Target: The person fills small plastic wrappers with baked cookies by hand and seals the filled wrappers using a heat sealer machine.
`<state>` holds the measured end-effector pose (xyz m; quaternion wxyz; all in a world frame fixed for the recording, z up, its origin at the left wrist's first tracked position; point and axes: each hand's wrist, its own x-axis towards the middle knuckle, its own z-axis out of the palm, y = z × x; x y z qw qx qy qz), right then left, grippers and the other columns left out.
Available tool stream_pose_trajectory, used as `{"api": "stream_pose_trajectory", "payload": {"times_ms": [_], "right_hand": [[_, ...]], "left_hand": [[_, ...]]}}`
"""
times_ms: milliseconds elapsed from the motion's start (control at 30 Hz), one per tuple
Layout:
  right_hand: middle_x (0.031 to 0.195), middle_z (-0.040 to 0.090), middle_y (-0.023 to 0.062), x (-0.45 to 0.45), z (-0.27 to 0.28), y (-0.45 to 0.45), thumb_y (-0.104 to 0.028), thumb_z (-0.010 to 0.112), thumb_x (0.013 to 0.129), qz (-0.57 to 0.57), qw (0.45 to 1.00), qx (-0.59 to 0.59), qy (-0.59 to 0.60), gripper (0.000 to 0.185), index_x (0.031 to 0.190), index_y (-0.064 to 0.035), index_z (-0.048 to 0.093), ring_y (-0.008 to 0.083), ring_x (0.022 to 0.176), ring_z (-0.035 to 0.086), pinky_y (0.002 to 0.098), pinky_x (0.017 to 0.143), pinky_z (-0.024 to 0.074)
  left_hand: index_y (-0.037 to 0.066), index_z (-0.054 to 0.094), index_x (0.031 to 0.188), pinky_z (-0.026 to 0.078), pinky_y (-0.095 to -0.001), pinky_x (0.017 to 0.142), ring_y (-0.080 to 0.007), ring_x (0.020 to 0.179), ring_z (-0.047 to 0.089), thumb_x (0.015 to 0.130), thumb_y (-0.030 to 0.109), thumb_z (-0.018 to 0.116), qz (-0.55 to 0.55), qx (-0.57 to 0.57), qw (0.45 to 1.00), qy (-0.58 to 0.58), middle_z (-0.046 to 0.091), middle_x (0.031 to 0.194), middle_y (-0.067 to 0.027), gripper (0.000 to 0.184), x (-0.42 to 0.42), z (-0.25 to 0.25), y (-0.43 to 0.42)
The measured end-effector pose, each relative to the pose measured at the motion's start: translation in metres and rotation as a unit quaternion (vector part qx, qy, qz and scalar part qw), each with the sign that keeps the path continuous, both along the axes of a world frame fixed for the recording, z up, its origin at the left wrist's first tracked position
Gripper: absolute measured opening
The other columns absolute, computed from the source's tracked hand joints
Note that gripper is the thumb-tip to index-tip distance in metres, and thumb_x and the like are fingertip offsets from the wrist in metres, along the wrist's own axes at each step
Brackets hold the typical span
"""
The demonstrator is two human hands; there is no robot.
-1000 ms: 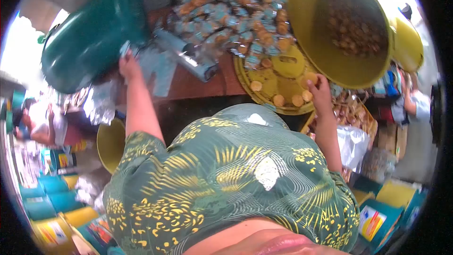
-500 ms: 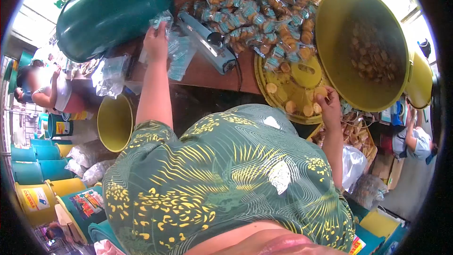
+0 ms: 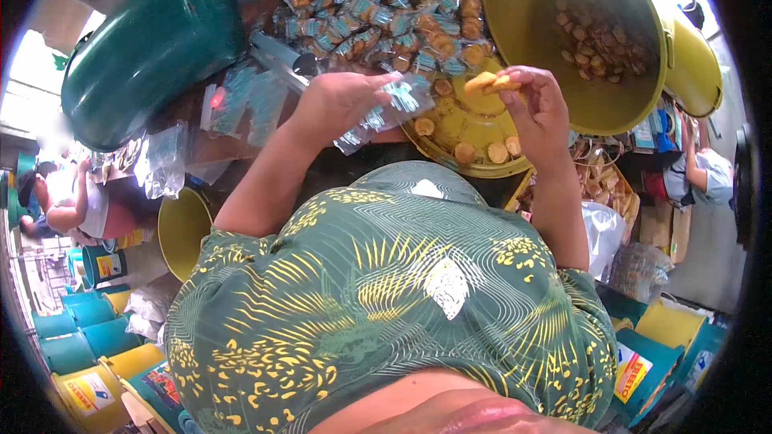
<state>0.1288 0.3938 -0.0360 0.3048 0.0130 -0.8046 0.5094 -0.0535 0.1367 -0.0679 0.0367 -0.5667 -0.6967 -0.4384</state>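
Observation:
My left hand (image 3: 342,104) grips a clear plastic bag (image 3: 398,103) with pale blue print, raised in front of my chest. Facing it, my right hand (image 3: 537,108) pinches a small stack of round golden biscuits (image 3: 487,83); the stack and the bag are apart. Below the right hand lies a yellow lid (image 3: 441,143), with several loose biscuits (image 3: 465,153) along its edge. A tipped yellow bucket (image 3: 515,0) behind the right hand holds many more biscuits (image 3: 603,44).
Filled biscuit packets (image 3: 386,12) are heaped at the back of the table. A long sealer-like device (image 3: 277,56) and flat printed bags (image 3: 261,104) lie left of them, beside a tipped green bucket (image 3: 153,48). Other people (image 3: 68,201) are at both sides.
My left hand has moved right from the flat bags, carrying a bag towards the middle. My right hand has lifted the biscuits off the lid, up towards the bag. The view has shifted.

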Motion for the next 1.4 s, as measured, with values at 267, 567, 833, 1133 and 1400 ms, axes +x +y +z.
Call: {"api": "stream_pose_trajectory", "payload": {"times_ms": [267, 567, 833, 1133, 1400], "right_hand": [[0.096, 0.068, 0.0117, -0.015, -0.005, -0.036, -0.012, 0.071, 0.083, 0.02, 0.988, 0.066, -0.141, 0.019, 0.099, -0.0039, 0.066, 0.0243, 0.094, 0.065, 0.0351, 0.086, 0.0494], [0.086, 0.064, 0.0166, -0.007, -0.037, -0.025, -0.02, 0.067, 0.086, -0.056, 0.973, 0.221, -0.034, 0.018, 0.096, -0.0048, 0.064, 0.0371, 0.082, 0.06, 0.0469, 0.074, 0.0485], [0.1, 0.065, 0.0228, 0.036, -0.083, 0.057, -0.022, 0.06, 0.092, -0.207, 0.921, 0.167, -0.284, 0.023, 0.108, -0.0056, 0.063, 0.0417, 0.096, 0.062, 0.0457, 0.082, 0.05], [0.096, 0.066, 0.0182, 0.069, -0.154, 0.088, -0.02, 0.077, 0.081, -0.218, 0.89, 0.112, -0.384, 0.03, 0.103, -0.0045, 0.064, 0.0325, 0.087, 0.064, 0.0386, 0.078, 0.0511], [0.094, 0.068, 0.0049, 0.022, -0.074, 0.036, -0.025, 0.078, 0.082, -0.085, 0.98, -0.002, -0.181, 0.03, 0.097, -0.0025, 0.065, 0.0162, 0.089, 0.063, 0.0315, 0.082, 0.049]], "left_hand": [[0.012, 0.055, 0.137, 0.052, -0.0318, 0.068, -0.0225, 0.075, 0.066, 0.085, 0.021, 0.073, -0.086, -0.071, 0.992, -0.061, 0.069, 0.091, -0.0128, 0.056, 0.029, -0.008, 0.04], [0.002, 0.046, 0.138, 0.048, -0.0296, 0.087, -0.0121, 0.097, 0.059, 0.079, 0.017, 0.082, -0.192, -0.197, 0.882, -0.382, 0.065, 0.108, -0.0076, 0.071, 0.047, -0.036, 0.073], [0.005, 0.053, 0.13, 0.047, -0.0311, 0.096, -0.0122, 0.107, 0.06, 0.09, 0.009, 0.068, -0.261, -0.215, 0.775, -0.534, 0.066, 0.118, -0.0041, 0.043, 0.031, -0.068, 0.084], [0.003, 0.042, 0.14, 0.044, -0.0323, 0.1, -0.0137, 0.114, 0.055, 0.088, 0.004, 0.066, -0.256, -0.231, 0.798, -0.494, 0.06, 0.125, -0.0045, 0.057, 0.028, -0.085, 0.087], [0.001, 0.047, 0.131, 0.046, -0.029, 0.086, -0.012, 0.091, 0.057, 0.091, 0.014, 0.065, -0.235, -0.3, 0.841, -0.384, 0.062, 0.1, -0.0028, 0.046, 0.03, -0.058, 0.086]]}}
